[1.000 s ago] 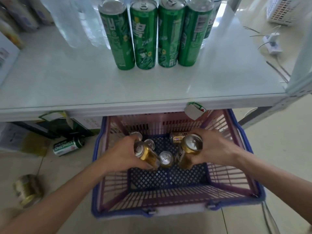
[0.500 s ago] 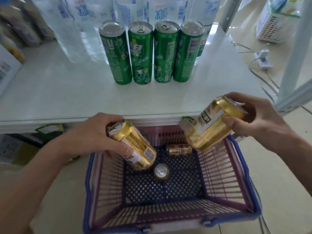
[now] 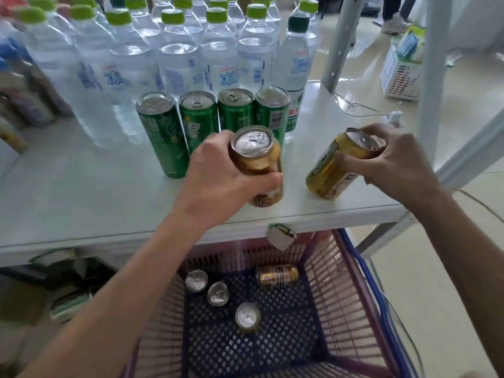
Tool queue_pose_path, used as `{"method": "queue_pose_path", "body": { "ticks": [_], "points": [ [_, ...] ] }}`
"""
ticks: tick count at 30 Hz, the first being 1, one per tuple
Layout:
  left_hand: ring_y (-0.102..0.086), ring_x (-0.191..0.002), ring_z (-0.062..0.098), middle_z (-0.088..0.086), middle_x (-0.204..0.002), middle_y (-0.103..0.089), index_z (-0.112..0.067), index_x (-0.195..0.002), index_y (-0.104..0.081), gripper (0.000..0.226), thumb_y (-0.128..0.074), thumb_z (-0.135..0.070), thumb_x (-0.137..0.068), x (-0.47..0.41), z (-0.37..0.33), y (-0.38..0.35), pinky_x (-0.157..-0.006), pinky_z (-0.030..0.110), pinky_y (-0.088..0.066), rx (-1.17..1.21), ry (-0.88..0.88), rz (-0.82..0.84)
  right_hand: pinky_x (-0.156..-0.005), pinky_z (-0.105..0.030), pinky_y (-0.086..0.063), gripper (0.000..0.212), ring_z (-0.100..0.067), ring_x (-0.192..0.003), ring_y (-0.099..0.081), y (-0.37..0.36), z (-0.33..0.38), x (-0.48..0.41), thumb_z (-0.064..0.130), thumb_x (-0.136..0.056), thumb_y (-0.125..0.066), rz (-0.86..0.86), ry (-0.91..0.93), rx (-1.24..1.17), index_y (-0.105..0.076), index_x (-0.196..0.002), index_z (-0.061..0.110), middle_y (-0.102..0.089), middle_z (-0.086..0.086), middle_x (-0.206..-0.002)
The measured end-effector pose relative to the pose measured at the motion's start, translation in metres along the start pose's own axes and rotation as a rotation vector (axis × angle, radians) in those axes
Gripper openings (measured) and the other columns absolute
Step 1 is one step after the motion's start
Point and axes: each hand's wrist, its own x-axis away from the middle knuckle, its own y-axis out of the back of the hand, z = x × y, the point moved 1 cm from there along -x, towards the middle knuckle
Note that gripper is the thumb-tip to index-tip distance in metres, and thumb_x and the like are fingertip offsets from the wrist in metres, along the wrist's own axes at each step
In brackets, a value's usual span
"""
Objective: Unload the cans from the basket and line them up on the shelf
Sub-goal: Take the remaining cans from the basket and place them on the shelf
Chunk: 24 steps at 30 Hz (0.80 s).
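My left hand (image 3: 218, 173) grips a gold can (image 3: 256, 156) upright on the white shelf (image 3: 81, 192), just in front of a row of tall green cans (image 3: 163, 132). To its right, my right hand (image 3: 392, 162) holds a second gold can (image 3: 330, 170) by its top rim, tilted, with its base near the shelf's front edge. Below the shelf stands the pink and blue basket (image 3: 341, 268). Inside it one gold can (image 3: 276, 275) lies on its side and three others (image 3: 218, 293) stand upright.
Several clear water bottles (image 3: 177, 50) with green caps fill the back of the shelf. A grey shelf post (image 3: 431, 69) rises at the right. A white basket (image 3: 401, 75) and a cable lie on the floor beyond. Dark clutter sits under the shelf at left.
Both hands have lifted their gold cans out of the basket and up onto the shelf. The left can has turned upright; the right can is still tilted.
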Motion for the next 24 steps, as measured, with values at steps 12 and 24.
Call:
{"method": "queue_pose_path", "body": {
  "ticks": [12,24],
  "points": [
    [-0.066,-0.097,0.019,0.001,-0.109,-0.066,-0.014,-0.115,-0.065,0.071,-0.083,-0.059,-0.064,-0.04,-0.018,-0.101,-0.085,0.034,-0.056,-0.153,-0.028,-0.192,-0.066,-0.024,-0.049,0.054,-0.013,-0.075,-0.068,-0.017,-0.023,-0.038,0.049,-0.064,-0.085,0.008,0.008,0.004,-0.065,-0.111,0.03,-0.072,0.012,-0.09],
    [-0.046,-0.076,0.01,0.001,-0.103,-0.05,-0.009,-0.098,-0.056,0.038,-0.076,-0.038,-0.085,-0.015,0.01,-0.13,-0.071,0.029,-0.05,-0.153,-0.022,-0.249,-0.058,-0.008,-0.046,0.058,-0.001,-0.069,-0.069,-0.036,-0.066,-0.03,0.045,-0.064,-0.092,0.112,-0.015,-0.021,-0.071,-0.116,0.03,-0.074,0.013,-0.105]
  ]
}}
